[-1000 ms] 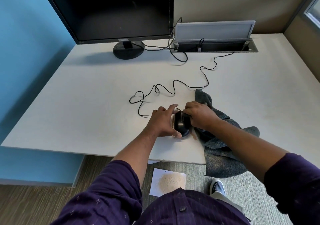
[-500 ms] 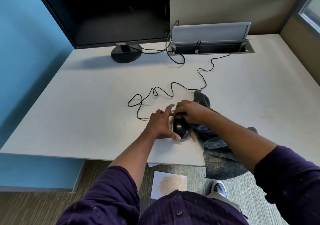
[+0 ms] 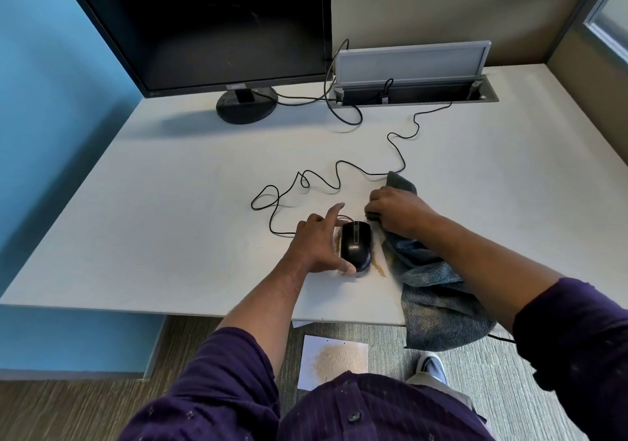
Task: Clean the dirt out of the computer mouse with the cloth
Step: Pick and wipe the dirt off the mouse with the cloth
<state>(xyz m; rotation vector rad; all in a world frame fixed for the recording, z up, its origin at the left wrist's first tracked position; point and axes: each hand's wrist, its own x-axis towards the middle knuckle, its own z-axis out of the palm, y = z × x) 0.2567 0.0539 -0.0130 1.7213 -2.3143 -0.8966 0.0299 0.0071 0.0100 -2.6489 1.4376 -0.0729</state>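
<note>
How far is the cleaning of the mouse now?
Done: the black computer mouse top looks clean. In hand: the left hand steadies it; the right hand grips the grey cloth beside it. Left: brown dirt on the white desk around the mouse.

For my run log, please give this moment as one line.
left hand: steadies mouse | right hand: grips cloth beside mouse | dirt: on desk
</note>
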